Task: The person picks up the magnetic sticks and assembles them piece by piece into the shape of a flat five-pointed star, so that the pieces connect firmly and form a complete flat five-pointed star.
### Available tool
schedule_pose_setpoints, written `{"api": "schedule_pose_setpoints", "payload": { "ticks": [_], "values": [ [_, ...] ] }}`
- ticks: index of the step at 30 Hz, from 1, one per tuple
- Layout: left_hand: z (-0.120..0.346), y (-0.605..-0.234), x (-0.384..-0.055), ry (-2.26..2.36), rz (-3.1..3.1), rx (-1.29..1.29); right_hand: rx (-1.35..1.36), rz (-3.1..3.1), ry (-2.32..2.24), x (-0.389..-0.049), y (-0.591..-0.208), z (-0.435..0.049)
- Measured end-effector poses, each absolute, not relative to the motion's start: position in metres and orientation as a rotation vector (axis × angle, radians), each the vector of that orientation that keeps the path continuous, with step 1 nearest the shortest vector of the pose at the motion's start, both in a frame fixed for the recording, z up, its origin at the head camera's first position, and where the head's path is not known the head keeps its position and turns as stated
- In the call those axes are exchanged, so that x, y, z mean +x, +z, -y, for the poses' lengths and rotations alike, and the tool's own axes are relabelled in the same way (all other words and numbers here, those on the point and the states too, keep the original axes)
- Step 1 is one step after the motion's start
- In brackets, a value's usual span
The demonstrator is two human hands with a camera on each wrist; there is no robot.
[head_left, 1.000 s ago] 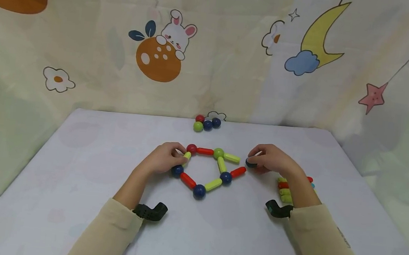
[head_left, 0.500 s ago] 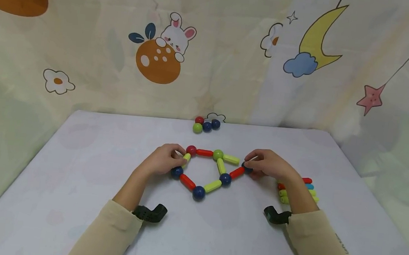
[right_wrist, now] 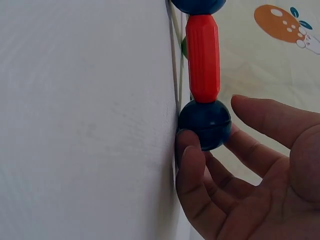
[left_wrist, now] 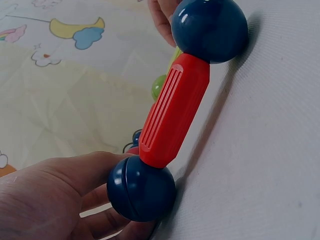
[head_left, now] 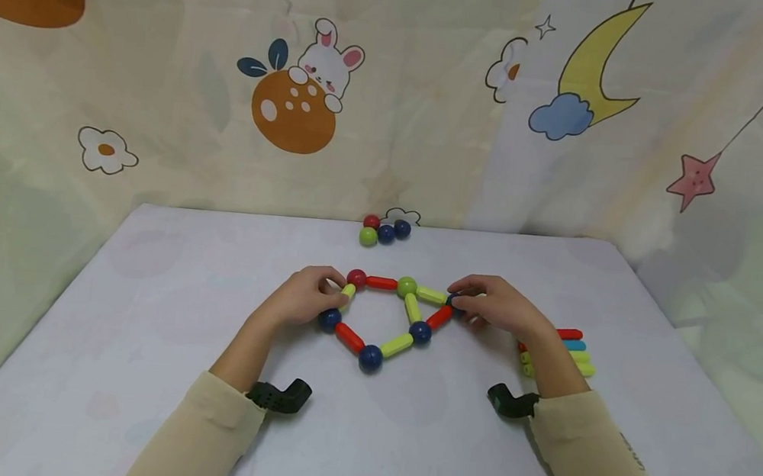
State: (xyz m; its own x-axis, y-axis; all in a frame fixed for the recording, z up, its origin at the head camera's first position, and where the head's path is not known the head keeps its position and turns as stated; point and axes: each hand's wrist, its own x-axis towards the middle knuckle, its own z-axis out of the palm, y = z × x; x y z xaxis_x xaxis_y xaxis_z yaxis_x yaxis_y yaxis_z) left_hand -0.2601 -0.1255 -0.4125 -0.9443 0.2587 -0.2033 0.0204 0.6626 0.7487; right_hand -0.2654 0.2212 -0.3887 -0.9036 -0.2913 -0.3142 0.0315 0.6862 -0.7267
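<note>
A flat figure of sticks and balls [head_left: 381, 316] is laid on the worktop [head_left: 103, 334]. A dark blue ball [right_wrist: 205, 124] is held at the figure's right tip, joined to a red stick [right_wrist: 203, 57] that runs to another blue ball [head_left: 420, 333]. At the figure's left corner, a second blue ball [left_wrist: 141, 187] is gripped, with a ribbed red stick [left_wrist: 174, 109] attached.
</note>
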Motion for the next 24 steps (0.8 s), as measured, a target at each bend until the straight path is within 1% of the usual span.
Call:
{"api": "schedule_pose_setpoints", "payload": {
  "ticks": [4,13,24],
  "values": [
    [0.126,-0.413,-0.261,1.161,-2.584,0.215,-0.219,-2.505,-1.067,-0.265,-0.388,-0.218],
    [0.126,-0.410,-0.260,1.144,-2.594,0.224,-0.145,-2.535,-1.090,-0.265,-0.388,-0.215],
    [0.128,-0.407,-0.260,1.163,-2.563,0.208,-0.038,-2.569,-1.257,-0.266,-0.391,-0.210]
  ]
}}
